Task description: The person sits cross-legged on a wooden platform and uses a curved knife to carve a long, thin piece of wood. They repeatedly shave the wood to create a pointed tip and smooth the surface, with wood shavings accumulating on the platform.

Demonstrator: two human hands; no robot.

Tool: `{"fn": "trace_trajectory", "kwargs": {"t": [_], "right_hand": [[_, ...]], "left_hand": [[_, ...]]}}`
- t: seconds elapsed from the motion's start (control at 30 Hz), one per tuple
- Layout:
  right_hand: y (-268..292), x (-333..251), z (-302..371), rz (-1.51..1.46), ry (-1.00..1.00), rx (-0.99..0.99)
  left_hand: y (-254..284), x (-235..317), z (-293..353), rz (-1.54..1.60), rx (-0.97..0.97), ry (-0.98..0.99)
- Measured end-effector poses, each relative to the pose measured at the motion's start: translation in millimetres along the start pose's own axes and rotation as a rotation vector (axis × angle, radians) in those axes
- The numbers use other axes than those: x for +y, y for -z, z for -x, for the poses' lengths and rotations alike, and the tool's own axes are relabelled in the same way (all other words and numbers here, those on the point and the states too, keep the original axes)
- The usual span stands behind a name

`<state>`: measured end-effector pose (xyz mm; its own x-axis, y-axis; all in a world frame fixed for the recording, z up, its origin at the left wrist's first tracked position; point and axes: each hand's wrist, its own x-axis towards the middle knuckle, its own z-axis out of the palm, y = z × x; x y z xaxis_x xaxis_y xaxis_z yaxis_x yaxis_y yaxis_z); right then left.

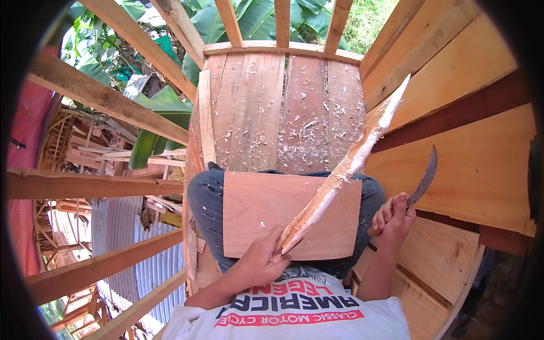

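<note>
My left hand (262,259) is closed round the lower end of a long, roughly carved piece of wood (334,180). The wood slants up and away to the right, with pale shaved faces, a browner strip along one side and a pointed far end. My right hand (393,220) grips a knife (425,179) with a dark, curved blade. The blade points up and away, apart from the wood; the fingers hide most of its handle. Across my lap lies a flat rectangular board (258,209), under the near part of the carved piece.
Pale shavings (309,124) lie scattered over the plank floor (243,96) ahead of me. Wooden railing bars (102,183) run along the left and far sides. Plywood panels (453,164) close off the right. Beyond the rails are banana leaves (164,113) and corrugated roofing (116,226).
</note>
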<state>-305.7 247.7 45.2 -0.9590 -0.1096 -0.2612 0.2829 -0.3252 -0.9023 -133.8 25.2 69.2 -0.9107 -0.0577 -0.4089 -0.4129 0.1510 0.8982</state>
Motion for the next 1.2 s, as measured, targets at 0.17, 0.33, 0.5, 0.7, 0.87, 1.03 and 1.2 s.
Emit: {"fn": "trace_trajectory", "kwargs": {"t": [0.17, 0.33, 0.5, 0.7, 0.87, 1.03, 1.2], "right_hand": [[-17, -1, 39, 0.150, -0.726, -0.771], [-20, 8, 41, 0.187, -0.497, -0.515], [-28, 20, 50, 0.306, -0.173, -0.284], [-6, 11, 4, 0.047, 0.070, 0.021], [-18, -6, 47, 0.139, -0.449, -0.612], [-20, 6, 41, 0.074, -0.555, -0.770], [-22, 23, 45, 0.379, -0.021, -0.404]], "left_hand": [[3, 4, -1, -0.178, 0.102, -0.075], [-3, 5, -3, -0.256, 0.149, -0.157], [5, 13, -4, -0.119, 0.057, -0.135], [-1, 11, 1, 0.082, 0.033, -0.024], [10, 3, -2, -0.166, 0.208, -0.115], [-1, 8, -3, -0.316, 0.252, -0.223], [-2, 11, -3, -0.213, 0.176, -0.181]]}}
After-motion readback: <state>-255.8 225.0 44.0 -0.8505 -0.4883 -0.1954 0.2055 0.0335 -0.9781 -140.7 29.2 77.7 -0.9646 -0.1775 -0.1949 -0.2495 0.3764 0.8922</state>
